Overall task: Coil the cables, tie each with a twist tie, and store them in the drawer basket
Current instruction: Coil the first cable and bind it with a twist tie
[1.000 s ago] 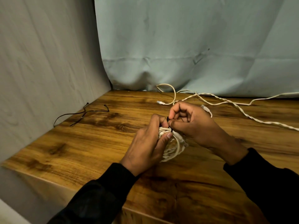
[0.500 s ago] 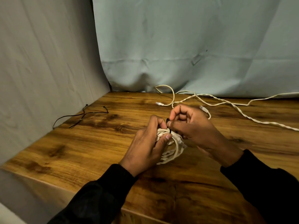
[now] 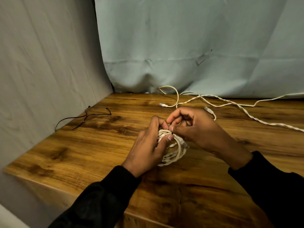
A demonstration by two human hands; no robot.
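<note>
Barely shifted, both hands [image 3: 166, 137] grip the flat-lying cable coil [image 3: 176, 150]; tie hidden.

Table [image 3: 82, 150]: warm brown wood grain — darker streaks and knots ran across it.
Coiled cable [image 3: 176, 153]: cream white, on the table.
Twist tie [image 3: 172, 133]: black, a small speck at the coil's top.
Loose cable [image 3: 230, 102]: cream white, partly twisted like rope, toward the table's back edge.
Spare ties [image 3: 87, 116]: thin and black, near the table's left edge.
Back cloth [image 3: 197, 46]: pale blue-green, behind the table.
Side cloth [image 3: 41, 63]: grey-beige — plain, left of the table.
Sleeves [image 3: 98, 203]: black.
</note>
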